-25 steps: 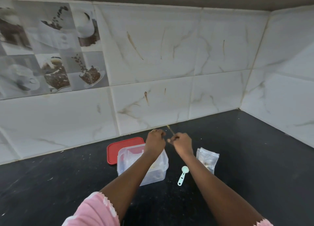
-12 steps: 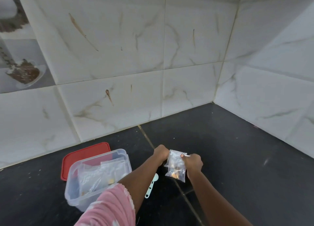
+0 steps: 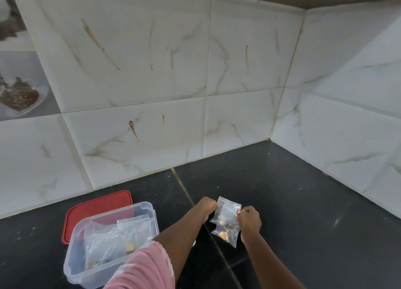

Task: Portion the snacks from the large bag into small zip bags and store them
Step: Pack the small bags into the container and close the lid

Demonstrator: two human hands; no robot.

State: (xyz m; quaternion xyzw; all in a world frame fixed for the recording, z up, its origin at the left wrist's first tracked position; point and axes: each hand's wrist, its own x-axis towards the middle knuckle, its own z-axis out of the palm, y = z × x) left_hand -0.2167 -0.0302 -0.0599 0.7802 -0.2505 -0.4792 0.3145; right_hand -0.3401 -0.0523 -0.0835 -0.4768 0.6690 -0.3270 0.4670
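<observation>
Above the black counter hangs a small clear zip bag with brown snack pieces in its bottom. My left hand pinches its upper left edge and my right hand pinches its upper right side. To the left stands a clear plastic container with several filled zip bags inside. My pink sleeve covers part of the container's near side. The large snack bag is not in view.
A red lid lies flat behind the container, next to the tiled wall. A tip of the pale spoon shows below my left forearm. White marble tiles close the counter at the back and right, meeting in a corner.
The view has swung right and down. My hands left the spot over the container and now hold up the small zip bag that lay on the counter to the right.
</observation>
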